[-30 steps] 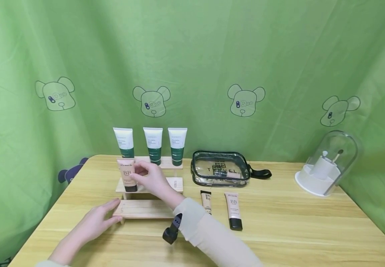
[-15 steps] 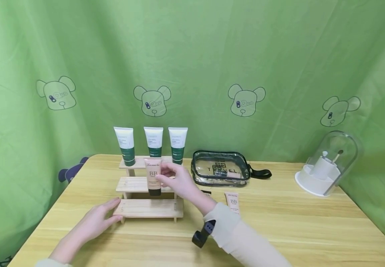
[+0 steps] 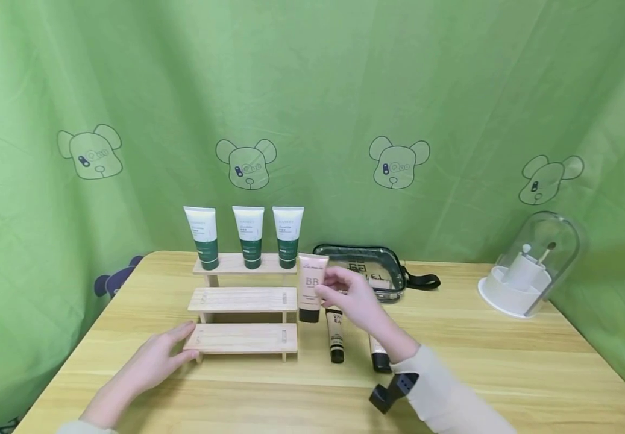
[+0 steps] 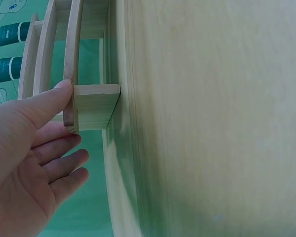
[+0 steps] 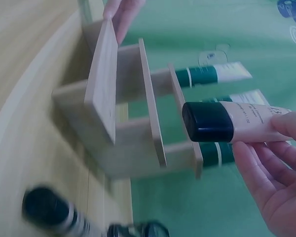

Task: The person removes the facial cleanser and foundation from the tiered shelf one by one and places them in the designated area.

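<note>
My right hand (image 3: 351, 296) pinches a pink BB cream tube (image 3: 310, 288) with a black cap, thumb in front and fingers behind. It is upright in the air, just right of the three-tier wooden display stand (image 3: 241, 339). In the right wrist view, the tube's black cap (image 5: 207, 121) points toward the stand. My left hand (image 3: 155, 360) holds the left end of the stand's lowest step. The left wrist view has the thumb on top of that board (image 4: 71, 54) and the index finger beneath, the other fingers loosely spread.
White-and-green tubes (image 3: 251, 237) line the top step. A slim beige tube (image 3: 336, 337) and a partly hidden pink tube (image 3: 380, 355) lie right of the stand. Behind the right hand is a clear travel pouch (image 3: 399, 283). A domed white holder (image 3: 518, 283) stands far right.
My right hand has carried the BB cream tube from the middle step rightward, off the stand. The left hand has stayed at the lowest step. The slim beige tube shows fully again.
</note>
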Demonstrator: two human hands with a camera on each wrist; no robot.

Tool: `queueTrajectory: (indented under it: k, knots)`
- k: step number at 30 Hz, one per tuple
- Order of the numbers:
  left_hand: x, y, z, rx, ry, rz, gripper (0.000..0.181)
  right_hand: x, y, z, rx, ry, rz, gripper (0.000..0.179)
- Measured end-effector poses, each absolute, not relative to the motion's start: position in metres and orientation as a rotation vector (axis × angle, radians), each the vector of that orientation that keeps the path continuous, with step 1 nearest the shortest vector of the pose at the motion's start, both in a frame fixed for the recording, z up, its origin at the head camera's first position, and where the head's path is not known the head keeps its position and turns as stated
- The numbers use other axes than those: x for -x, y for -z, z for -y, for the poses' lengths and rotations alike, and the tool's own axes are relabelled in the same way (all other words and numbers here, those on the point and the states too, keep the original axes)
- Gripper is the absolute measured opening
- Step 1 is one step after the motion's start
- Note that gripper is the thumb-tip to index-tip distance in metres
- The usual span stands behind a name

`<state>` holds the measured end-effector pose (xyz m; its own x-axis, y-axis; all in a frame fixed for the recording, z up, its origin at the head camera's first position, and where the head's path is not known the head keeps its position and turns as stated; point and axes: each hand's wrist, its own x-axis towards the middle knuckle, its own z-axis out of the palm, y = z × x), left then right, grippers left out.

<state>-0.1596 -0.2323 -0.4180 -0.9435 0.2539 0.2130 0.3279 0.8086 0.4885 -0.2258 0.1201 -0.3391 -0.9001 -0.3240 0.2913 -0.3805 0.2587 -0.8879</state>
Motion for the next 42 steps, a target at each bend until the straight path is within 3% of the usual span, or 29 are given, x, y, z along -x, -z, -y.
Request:
queueTrajectory:
  k: [25, 42]
  knots:
    - [0.158, 0.418, 0.234, 0.437, 0.811, 2.873, 0.056, 0.208, 0.389, -0.276, -0.192, -1.736, 2.603, 0.034]
    - [0.159, 0.417, 0.232, 0.426, 0.835, 2.890, 0.059, 0.216, 0.420, -0.335, -0.172, -1.673, 2.888, 0.043]
